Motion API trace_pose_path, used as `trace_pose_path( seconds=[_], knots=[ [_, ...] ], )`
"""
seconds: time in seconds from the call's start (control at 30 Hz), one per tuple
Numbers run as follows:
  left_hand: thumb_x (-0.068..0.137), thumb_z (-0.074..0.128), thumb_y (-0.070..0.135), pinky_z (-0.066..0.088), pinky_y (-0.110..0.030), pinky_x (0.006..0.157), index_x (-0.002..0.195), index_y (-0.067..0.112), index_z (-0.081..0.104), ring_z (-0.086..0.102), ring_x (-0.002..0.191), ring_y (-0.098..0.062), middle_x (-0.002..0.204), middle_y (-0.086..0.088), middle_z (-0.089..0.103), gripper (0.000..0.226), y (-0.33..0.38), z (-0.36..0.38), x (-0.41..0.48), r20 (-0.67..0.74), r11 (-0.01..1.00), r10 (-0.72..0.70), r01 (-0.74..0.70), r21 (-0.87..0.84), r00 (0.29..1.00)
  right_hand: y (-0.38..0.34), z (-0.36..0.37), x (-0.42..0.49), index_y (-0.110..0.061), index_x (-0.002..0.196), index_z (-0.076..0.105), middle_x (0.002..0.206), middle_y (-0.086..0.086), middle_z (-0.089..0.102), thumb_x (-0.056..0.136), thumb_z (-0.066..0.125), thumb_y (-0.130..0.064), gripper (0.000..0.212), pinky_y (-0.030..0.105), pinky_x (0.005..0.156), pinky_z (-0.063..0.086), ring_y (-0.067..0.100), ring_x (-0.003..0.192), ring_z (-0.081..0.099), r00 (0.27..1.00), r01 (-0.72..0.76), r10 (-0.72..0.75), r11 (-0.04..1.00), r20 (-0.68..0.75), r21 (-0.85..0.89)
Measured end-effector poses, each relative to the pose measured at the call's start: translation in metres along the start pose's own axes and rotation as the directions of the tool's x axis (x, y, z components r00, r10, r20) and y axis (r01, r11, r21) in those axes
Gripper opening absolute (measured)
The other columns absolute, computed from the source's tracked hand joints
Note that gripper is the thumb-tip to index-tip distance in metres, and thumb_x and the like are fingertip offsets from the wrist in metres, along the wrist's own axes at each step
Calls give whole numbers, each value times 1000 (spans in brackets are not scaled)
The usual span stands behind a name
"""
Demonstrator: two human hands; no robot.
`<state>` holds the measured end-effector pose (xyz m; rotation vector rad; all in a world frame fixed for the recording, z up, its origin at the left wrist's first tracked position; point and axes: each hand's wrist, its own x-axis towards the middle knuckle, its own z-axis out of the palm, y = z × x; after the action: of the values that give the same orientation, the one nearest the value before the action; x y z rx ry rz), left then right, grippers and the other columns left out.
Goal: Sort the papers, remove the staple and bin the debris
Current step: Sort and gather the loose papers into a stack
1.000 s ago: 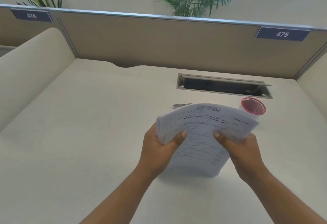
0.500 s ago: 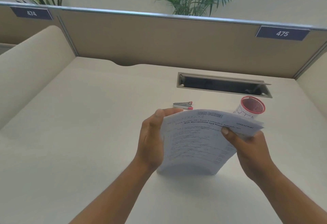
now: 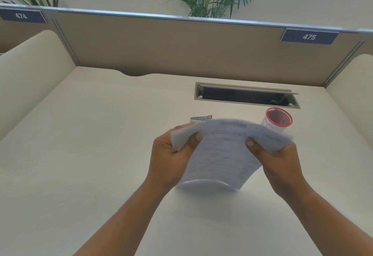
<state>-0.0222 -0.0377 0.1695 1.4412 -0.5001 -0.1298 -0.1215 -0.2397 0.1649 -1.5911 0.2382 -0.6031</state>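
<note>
A stack of printed white papers (image 3: 222,154) stands on its lower edge on the cream desk (image 3: 90,164), bowed and blurred at the top. My left hand (image 3: 171,158) grips its upper left corner and my right hand (image 3: 278,160) grips its upper right corner, thumbs on the front sheet. Behind the stack, a small metal staple remover with a red end (image 3: 201,118) lies on the desk. A white cup with a red mesh rim (image 3: 277,119) stands to the right of it. No staple is visible.
An open cable slot (image 3: 246,96) is cut into the desk behind the cup. Tan partition panels (image 3: 181,49) labelled 474 and 475 close the back, with cream side dividers (image 3: 30,74) on the left and right. Plants stand beyond the partition.
My left hand went from flat along the stack's left edge to gripping its top corner. The top of the stack bent over and blurred. The head camera shifted slightly.
</note>
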Motion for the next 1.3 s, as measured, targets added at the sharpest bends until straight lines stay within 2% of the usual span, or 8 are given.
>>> trace_pose_path(
  seconds=[0.2,0.33,0.43,0.6,0.73,0.93,1.17,1.3],
  knots=[
    [84,69,53,54,-13,67,96,45,76,71,94,0,99,24,76,15,4,1,0,29,999,36,-34,-41,999,6,-4,0,-31,93,78,90,-9,76,77,72,-29,16,18,68,54,9,84,68,1000,-11,11,1000,-6,-4],
    [86,51,73,56,-21,71,98,34,79,72,94,-11,100,10,78,49,1,2,1,60,989,8,1,-149,998,6,-4,4,-30,94,77,92,-7,77,76,74,-32,19,18,67,54,10,85,69,1000,-23,23,1000,7,-3],
    [87,43,73,58,-21,73,100,34,80,74,95,-9,100,10,79,55,-5,1,4,79,973,-53,69,-218,995,14,-6,4,-28,99,77,99,-4,78,80,75,-22,20,21,72,57,14,91,72,996,-62,58,997,64,50],
    [81,55,77,60,-26,69,98,37,79,76,91,-12,96,9,80,49,-21,-2,3,64,986,-103,111,-127,993,38,-11,0,-26,100,77,105,0,77,78,72,-18,24,23,71,57,20,97,72,972,-210,204,977,113,45],
    [89,67,47,62,-53,78,92,28,79,75,90,-28,96,-2,80,22,-42,-1,-3,51,987,-156,155,34,986,54,-13,-2,-22,100,77,107,4,77,79,72,-19,22,28,74,58,25,100,72,957,-280,274,959,100,48],
    [82,73,44,59,-23,77,98,48,77,74,92,-5,98,19,79,17,-41,0,1,79,994,-110,111,-13,991,49,-19,4,-29,101,75,101,-5,77,78,73,-16,26,22,68,57,13,91,72,989,-135,133,990,61,37],
    [87,72,33,61,-28,84,99,53,75,73,97,-6,103,19,78,24,-59,0,12,149,984,-178,175,33,973,64,-23,12,-33,109,70,111,-3,75,75,74,-11,41,25,74,58,17,101,70,980,-160,158,987,124,10],
    [90,69,36,62,-39,87,104,40,78,74,102,-16,108,9,79,17,-67,-4,26,182,975,-215,220,-8,959,71,-22,21,-31,103,75,107,-2,77,75,75,-16,32,26,72,59,19,96,73,964,-241,240,970,117,-1]
  ],
)
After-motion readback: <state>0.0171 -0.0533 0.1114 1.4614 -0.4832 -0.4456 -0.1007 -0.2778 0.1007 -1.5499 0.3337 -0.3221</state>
